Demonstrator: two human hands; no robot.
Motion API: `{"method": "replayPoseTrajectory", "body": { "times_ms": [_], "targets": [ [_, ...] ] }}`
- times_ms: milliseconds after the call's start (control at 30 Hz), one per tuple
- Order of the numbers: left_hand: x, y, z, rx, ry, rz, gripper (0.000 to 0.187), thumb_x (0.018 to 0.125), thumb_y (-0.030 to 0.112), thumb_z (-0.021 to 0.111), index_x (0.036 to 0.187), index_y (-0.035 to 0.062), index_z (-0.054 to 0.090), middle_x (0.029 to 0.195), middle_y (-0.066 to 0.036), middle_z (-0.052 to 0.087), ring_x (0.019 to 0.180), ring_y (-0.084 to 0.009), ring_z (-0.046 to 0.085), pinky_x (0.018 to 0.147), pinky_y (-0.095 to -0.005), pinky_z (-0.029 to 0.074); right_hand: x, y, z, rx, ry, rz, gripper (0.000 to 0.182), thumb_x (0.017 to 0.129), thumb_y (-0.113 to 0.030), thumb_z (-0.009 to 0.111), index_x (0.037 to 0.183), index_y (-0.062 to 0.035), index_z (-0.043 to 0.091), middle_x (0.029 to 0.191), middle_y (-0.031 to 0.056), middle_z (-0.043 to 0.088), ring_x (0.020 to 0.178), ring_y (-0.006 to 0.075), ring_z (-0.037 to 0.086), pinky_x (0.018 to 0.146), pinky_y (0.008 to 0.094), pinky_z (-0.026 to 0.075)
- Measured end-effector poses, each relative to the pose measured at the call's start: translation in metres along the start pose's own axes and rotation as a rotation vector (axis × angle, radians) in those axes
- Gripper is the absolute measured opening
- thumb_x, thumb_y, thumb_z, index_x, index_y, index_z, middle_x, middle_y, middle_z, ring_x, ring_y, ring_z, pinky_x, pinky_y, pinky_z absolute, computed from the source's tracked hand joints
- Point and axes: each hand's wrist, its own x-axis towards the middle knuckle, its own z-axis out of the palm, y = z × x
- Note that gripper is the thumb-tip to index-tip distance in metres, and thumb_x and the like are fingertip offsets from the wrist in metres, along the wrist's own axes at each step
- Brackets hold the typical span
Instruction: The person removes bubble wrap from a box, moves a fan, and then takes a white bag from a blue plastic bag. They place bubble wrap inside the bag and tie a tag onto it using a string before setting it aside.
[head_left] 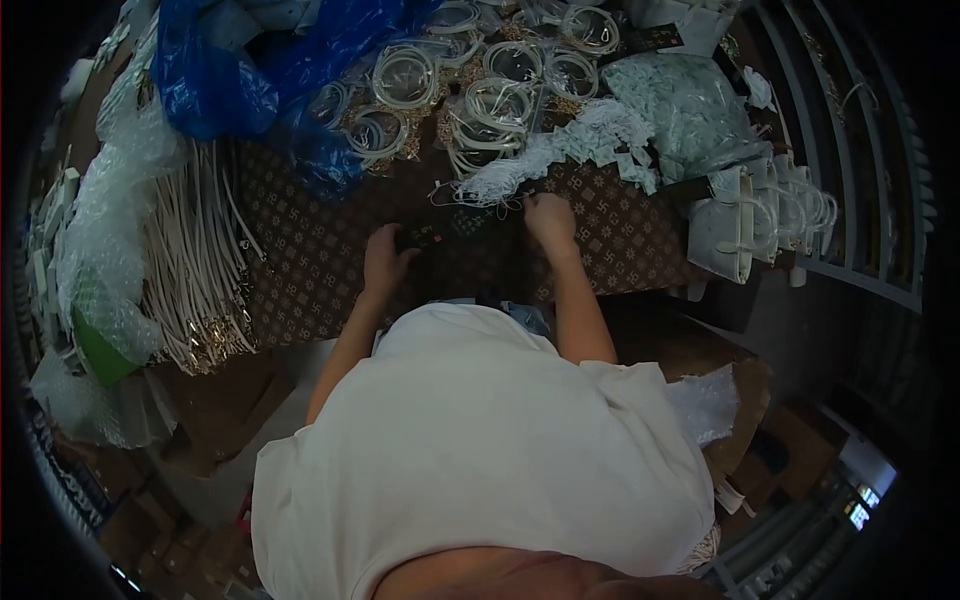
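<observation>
A dark flat printed piece (455,230) with small light markings lies between my hands at the table's front. My left hand (384,260) grips its left end, thumb on the near side and fingers on the far side. My right hand (550,222) is closed at the piece's right end, fingertips right beside loose white strings (495,200). What those fingertips pinch I cannot tell. Just beyond is a heap of small white tags (590,140) with strings attached.
Coiled white straps in clear bags (405,78) cover the table's back, near blue plastic (220,90). Long white straps with gold clasps (195,250) and bubble wrap (120,220) hang at left. White handbags (735,220) stand at right, below a bag of pale green pieces (680,105).
</observation>
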Motion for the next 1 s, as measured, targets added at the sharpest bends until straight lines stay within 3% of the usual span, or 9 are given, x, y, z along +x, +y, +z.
{"method": "replayPoseTrajectory", "body": {
  "times_ms": [133, 200, 300, 367, 467, 600, 700, 767, 1000],
  "targets": [
    [0.002, -0.008, 0.005, -0.122, 0.032, -0.049, 0.033, 0.067, 0.007, 0.067, 0.098, 0.0051, 0.057, 0.094, -0.014, 0.056, 0.092, -0.032, 0.052, 0.08, -0.0385, 0.042, 0.037, 0.027, -0.027, 0.061, 0.411, 0.071, 0.032, 0.083, -0.033, 0.054, 0.083, -0.0015, 0.059, 0.087, 0.0195, 0.059, 0.082, 0.0389, 0.056, 0.07, 0.0461, 0.045],
    [0.007, -0.005, 0.006, -0.273, 0.059, -0.075, 0.032, 0.068, 0.007, 0.066, 0.098, 0.0055, 0.058, 0.091, -0.014, 0.057, 0.09, -0.0313, 0.053, 0.079, -0.0378, 0.042, 0.049, 0.025, -0.03, 0.025, 0.415, 0.177, 0.031, 0.082, -0.034, 0.056, 0.087, -0.0028, 0.057, 0.087, 0.0176, 0.057, 0.084, 0.0383, 0.055, 0.071, 0.0454, 0.044],
    [0.018, 0.0, 0.013, -0.381, 0.125, -0.088, 0.034, 0.068, 0.007, 0.066, 0.102, 0.0059, 0.057, 0.096, -0.013, 0.055, 0.093, -0.0311, 0.051, 0.081, -0.0376, 0.041, 0.071, 0.051, -0.011, 0.004, 0.373, 0.057, 0.029, 0.082, -0.031, 0.058, 0.084, -0.002, 0.058, 0.082, 0.0172, 0.059, 0.078, 0.0369, 0.056, 0.067, 0.0432, 0.044],
    [0.023, 0.009, 0.005, -0.127, 0.289, 0.012, 0.034, 0.07, 0.007, 0.065, 0.103, 0.0066, 0.057, 0.102, -0.013, 0.052, 0.096, -0.031, 0.048, 0.084, -0.0378, 0.04, 0.065, 0.058, -0.011, 0.075, 0.362, -0.028, 0.03, 0.081, -0.031, 0.059, 0.081, -0.0013, 0.059, 0.078, 0.0166, 0.06, 0.072, 0.0359, 0.057, 0.063, 0.0415, 0.044],
    [0.022, -0.006, -0.017, -0.108, 0.418, -0.07, 0.034, 0.07, 0.007, 0.065, 0.103, 0.0072, 0.058, 0.106, -0.012, 0.05, 0.098, -0.0319, 0.045, 0.085, -0.0391, 0.039, 0.053, 0.07, -0.003, 0.037, 0.358, -0.1, 0.031, 0.081, -0.031, 0.06, 0.082, -0.0005, 0.06, 0.075, 0.0167, 0.061, 0.067, 0.0342, 0.058, 0.061, 0.039, 0.044],
    [0.014, -0.064, -0.043, -0.023, 0.566, -0.198, 0.034, 0.07, 0.008, 0.064, 0.103, 0.0075, 0.058, 0.104, -0.013, 0.05, 0.098, -0.0325, 0.045, 0.085, -0.0404, 0.039, 0.03, 0.08, -0.009, 0.257, 0.234, -0.086, 0.029, 0.084, -0.028, 0.057, 0.087, 0.0007, 0.061, 0.075, 0.0139, 0.062, 0.068, 0.0248, 0.061, 0.06, 0.0348, 0.048],
    [0.009, -0.105, -0.064, 0.089, 0.648, -0.293, 0.036, 0.069, 0.007, 0.064, 0.105, 0.0073, 0.057, 0.104, -0.013, 0.05, 0.098, -0.0333, 0.045, 0.085, -0.0415, 0.039, 0.03, 0.09, -0.01, 0.226, 0.245, -0.092, 0.032, 0.083, -0.03, 0.057, 0.084, 0.0016, 0.062, 0.074, 0.0139, 0.062, 0.067, 0.0261, 0.059, 0.063, 0.0352, 0.045],
    [0.007, -0.123, -0.075, 0.153, 0.65, -0.332, 0.038, 0.069, 0.008, 0.063, 0.106, 0.0064, 0.055, 0.107, -0.013, 0.049, 0.1, -0.0338, 0.044, 0.087, -0.0422, 0.038, 0.032, 0.087, -0.013, 0.282, 0.151, 0.042, 0.028, 0.084, -0.026, 0.058, 0.086, 0.0013, 0.06, 0.076, 0.0124, 0.062, 0.067, 0.0237, 0.06, 0.058, 0.0344, 0.048],
    [-0.001, -0.139, -0.056, 0.498, 0.654, -0.31, 0.041, 0.08, 0.019, 0.056, 0.118, 0.0067, 0.05, 0.124, -0.019, 0.041, 0.116, -0.036, 0.036, 0.096, -0.0445, 0.031, 0.015, 0.056, -0.02, 0.063, 0.457, -0.092, 0.026, 0.083, -0.024, 0.058, 0.088, 0.0018, 0.06, 0.076, 0.0123, 0.062, 0.067, 0.0248, 0.059, 0.061, 0.0347, 0.048]
  ]
}}
